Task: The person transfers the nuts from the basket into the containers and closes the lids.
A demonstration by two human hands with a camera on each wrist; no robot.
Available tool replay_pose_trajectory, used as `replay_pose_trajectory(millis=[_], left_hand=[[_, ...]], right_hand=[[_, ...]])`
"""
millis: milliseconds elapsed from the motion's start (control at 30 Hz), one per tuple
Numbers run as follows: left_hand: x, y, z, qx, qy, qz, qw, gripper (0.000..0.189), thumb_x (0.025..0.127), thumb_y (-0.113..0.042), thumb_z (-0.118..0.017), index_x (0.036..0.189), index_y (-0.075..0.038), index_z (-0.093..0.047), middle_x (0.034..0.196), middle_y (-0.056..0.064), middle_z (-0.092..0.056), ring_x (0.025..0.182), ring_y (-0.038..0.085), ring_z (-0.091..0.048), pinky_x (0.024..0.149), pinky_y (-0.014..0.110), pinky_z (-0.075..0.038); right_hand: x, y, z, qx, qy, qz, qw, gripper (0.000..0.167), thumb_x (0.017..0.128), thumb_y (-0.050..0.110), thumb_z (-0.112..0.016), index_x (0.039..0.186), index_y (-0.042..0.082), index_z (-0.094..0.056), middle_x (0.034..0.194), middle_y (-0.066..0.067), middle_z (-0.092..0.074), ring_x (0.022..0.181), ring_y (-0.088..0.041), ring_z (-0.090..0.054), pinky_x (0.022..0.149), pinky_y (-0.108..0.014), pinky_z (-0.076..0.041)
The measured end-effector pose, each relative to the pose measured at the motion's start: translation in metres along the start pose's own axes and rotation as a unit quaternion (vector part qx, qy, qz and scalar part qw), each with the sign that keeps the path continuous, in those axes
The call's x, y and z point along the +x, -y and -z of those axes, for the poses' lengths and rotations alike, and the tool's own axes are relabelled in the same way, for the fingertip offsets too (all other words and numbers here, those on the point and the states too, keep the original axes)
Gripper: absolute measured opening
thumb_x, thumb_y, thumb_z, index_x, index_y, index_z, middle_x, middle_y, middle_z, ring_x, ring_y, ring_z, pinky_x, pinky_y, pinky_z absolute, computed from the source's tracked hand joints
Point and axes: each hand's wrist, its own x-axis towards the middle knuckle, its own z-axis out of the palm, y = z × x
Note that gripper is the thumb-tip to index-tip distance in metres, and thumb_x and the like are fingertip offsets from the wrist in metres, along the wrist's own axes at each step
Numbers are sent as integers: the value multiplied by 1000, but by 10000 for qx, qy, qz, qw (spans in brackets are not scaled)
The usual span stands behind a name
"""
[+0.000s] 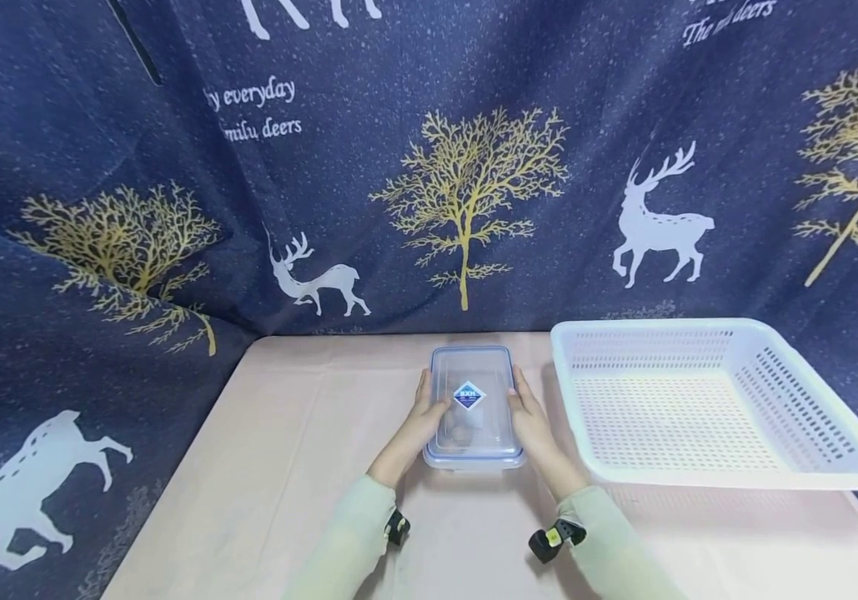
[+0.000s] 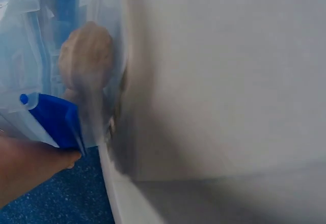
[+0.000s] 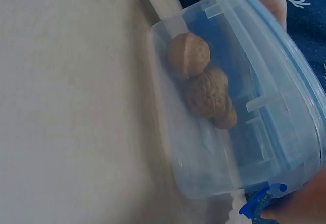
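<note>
A clear plastic food container with a blue-rimmed lid and a diamond-shaped label is held between both hands over the table. My left hand grips its left side, thumb on the lid. On the right side, my right hand holds it the same way. Through the clear wall, the right wrist view shows several walnuts inside. One walnut shows blurred in the left wrist view. Blue latches stick out from the container near the hands. Whether its base touches the table cannot be told.
A white perforated plastic basket stands on the table to the right of my right hand. The table has a pale pink cover. Behind it hangs a dark blue cloth printed with deer and trees.
</note>
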Motion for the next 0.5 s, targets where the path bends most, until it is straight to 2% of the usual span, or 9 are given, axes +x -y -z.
replay_pose_trajectory(millis=[233,367,500], left_hand=[[0,0,-4,68,-22,1,10000,67,101,-15,-37,152,0,4,159,20,10,145,38,9,117,57,3],[-1,-1,-5,-18,-60,-53,10000,65,101,-14,-34,153,-2,3,159,20,9,145,38,9,117,57,4],[-4,2,-6,-207,-148,122,9996,65,103,-19,-36,154,-8,2,160,19,5,145,39,5,117,59,2]], right_hand=[[2,-5,0,13,2,-149,9999,52,105,17,-32,153,7,-17,157,-19,-15,144,-40,-11,119,-51,-8],[3,-8,0,-209,-54,-78,9997,52,105,18,-32,153,7,-18,157,-20,-17,143,-41,-13,119,-52,-9],[2,-12,0,-389,-163,-166,9990,54,105,23,-33,152,1,-19,154,-26,-20,141,-44,-17,118,-53,-13]])
